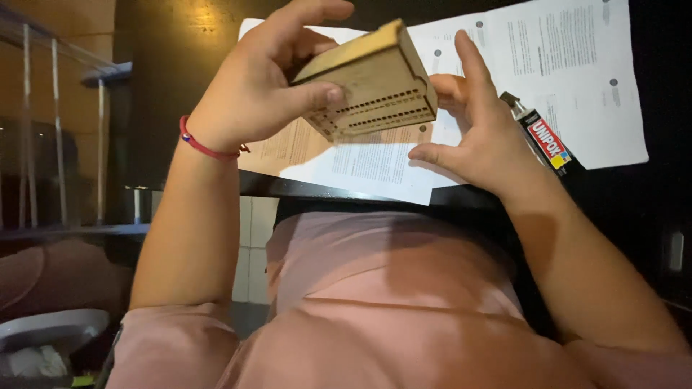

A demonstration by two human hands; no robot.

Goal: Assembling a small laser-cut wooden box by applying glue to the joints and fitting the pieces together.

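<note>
— What's nearest, from where you stand?

— Pink-clad knees, then the dark table (324, 191) edge. Above that edge the left hand (267, 86) grips a small wooden box (375, 83), thumb under, fingers over the top, holding it tilted in the air.

— And the other hand?

— The right hand (479, 133) is open, fingers spread, just right of the box and touching its end.

— Beyond the box?

— Printed paper sheets (569, 79) lie on the table beneath and behind it; a glue tube (539, 137) lies right of the box.
</note>
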